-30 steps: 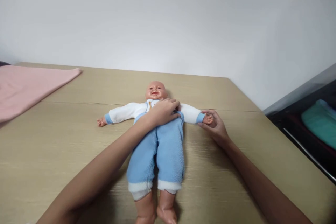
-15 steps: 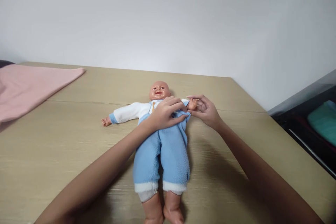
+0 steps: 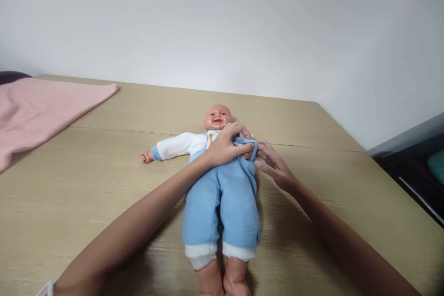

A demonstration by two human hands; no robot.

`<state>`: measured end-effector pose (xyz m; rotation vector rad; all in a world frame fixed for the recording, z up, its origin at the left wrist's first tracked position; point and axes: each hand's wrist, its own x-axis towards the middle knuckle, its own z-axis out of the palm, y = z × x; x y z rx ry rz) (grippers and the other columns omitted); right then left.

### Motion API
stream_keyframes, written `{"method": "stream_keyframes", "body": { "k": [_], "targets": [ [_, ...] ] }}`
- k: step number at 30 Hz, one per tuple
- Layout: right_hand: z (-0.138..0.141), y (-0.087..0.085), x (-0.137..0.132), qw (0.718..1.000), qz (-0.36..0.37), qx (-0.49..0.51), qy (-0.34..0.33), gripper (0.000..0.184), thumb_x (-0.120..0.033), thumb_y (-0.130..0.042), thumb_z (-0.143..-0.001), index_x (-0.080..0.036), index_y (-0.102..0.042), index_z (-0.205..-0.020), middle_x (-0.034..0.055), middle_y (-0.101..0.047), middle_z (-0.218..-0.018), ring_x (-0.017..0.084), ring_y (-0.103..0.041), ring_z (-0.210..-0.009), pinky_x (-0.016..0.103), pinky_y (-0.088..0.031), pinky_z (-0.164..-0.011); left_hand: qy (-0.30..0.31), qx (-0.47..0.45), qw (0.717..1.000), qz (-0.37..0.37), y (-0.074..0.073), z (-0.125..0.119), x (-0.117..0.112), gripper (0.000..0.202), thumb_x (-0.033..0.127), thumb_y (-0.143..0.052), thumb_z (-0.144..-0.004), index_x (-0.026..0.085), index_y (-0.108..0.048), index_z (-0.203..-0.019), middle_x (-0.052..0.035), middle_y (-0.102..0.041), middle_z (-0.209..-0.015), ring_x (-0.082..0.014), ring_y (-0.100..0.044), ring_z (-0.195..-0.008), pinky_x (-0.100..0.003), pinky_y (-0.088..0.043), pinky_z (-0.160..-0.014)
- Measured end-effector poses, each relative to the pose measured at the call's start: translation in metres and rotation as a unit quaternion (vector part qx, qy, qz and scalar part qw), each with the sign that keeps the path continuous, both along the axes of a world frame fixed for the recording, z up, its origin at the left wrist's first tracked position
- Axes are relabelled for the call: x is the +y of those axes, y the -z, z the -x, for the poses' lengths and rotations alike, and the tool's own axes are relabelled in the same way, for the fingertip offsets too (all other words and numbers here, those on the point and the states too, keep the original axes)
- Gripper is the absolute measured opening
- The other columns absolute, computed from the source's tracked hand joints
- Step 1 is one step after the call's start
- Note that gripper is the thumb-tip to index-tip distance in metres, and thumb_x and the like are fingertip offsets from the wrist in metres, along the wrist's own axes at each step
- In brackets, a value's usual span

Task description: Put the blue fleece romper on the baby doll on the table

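Observation:
A baby doll (image 3: 220, 194) lies on its back on the wooden table (image 3: 104, 185), head towards the wall, in a blue fleece suit with white sleeves. One doll arm stretches out to the left; the other is folded in against the chest and mostly hidden. My left hand (image 3: 225, 144) is closed on the blue fabric at the doll's chest. My right hand (image 3: 272, 164) pinches the blue cuff and fabric at the doll's right side, fingers curled, touching my left hand.
A pink cloth (image 3: 38, 111) lies on the table's far left. A white wall runs behind the table. To the right, past the table's edge, a dark shelf (image 3: 412, 171) holds something teal (image 3: 437, 163).
My right hand brought the doll's outstretched arm in from the right and folded it against the chest. Both hands now meet on the blue fabric. The view shifted slightly left and down.

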<state>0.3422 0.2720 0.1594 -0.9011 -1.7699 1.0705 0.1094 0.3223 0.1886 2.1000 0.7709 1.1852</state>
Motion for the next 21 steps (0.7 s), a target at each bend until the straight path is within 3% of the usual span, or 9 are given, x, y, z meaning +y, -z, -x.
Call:
{"method": "stream_keyframes", "body": {
  "k": [3,6,10,14,21],
  "targets": [
    [0.008,0.005,-0.005,0.999,-0.006,0.016,0.036,0.024,-0.056,-0.080,-0.099,-0.033,-0.082,-0.104,0.0084,-0.070,-0.121,0.033,-0.067,-0.121,0.052,-0.056,-0.113,0.017,-0.008,0.998,0.060,0.006,-0.001,0.009,0.022,0.042,-0.074,-0.095,0.022,-0.066,-0.092,-0.0065,-0.072,-0.105,-0.0260,-0.066,-0.105,-0.043,-0.051,-0.102],
    [0.018,0.011,-0.005,0.992,0.066,0.090,0.050,0.033,-0.061,-0.077,-0.101,-0.030,-0.076,-0.089,0.0049,-0.069,-0.098,0.027,-0.068,-0.098,0.047,-0.059,-0.100,0.027,-0.001,0.994,0.107,0.010,-0.002,0.012,0.030,0.050,-0.075,-0.098,0.022,-0.065,-0.097,-0.0049,-0.071,-0.100,-0.0252,-0.068,-0.100,-0.040,-0.054,-0.093],
    [0.024,0.022,-0.002,0.951,0.171,0.236,0.106,0.039,-0.066,-0.085,-0.091,-0.030,-0.069,-0.089,0.0015,-0.068,-0.093,0.023,-0.066,-0.087,0.041,-0.061,-0.089,0.009,0.067,0.997,0.023,0.013,-0.003,0.013,0.025,0.048,-0.067,-0.104,0.022,-0.066,-0.103,-0.0096,-0.074,-0.110,-0.0286,-0.068,-0.109,-0.045,-0.053,-0.102],
    [0.025,0.033,0.003,0.943,0.183,0.214,0.178,0.046,-0.071,-0.086,-0.086,-0.029,-0.068,-0.092,0.0009,-0.067,-0.089,0.021,-0.066,-0.083,0.036,-0.061,-0.078,-0.016,0.123,0.992,-0.032,0.016,-0.004,0.013,0.010,0.032,-0.059,-0.103,0.022,-0.061,-0.100,-0.0123,-0.072,-0.111,-0.0291,-0.067,-0.108,-0.047,-0.052,-0.102],
    [0.023,0.047,0.009,0.953,0.124,0.156,0.231,0.050,-0.076,-0.081,-0.089,-0.027,-0.069,-0.093,-0.0008,-0.067,-0.092,0.018,-0.062,-0.085,0.028,-0.054,-0.072,-0.077,0.153,0.985,0.013,0.010,-0.007,0.005,0.012,0.031,-0.056,-0.105,0.025,-0.050,-0.097,-0.0029,-0.067,-0.089,-0.0243,-0.066,-0.087,-0.037,-0.046,-0.078]
  ]
}}
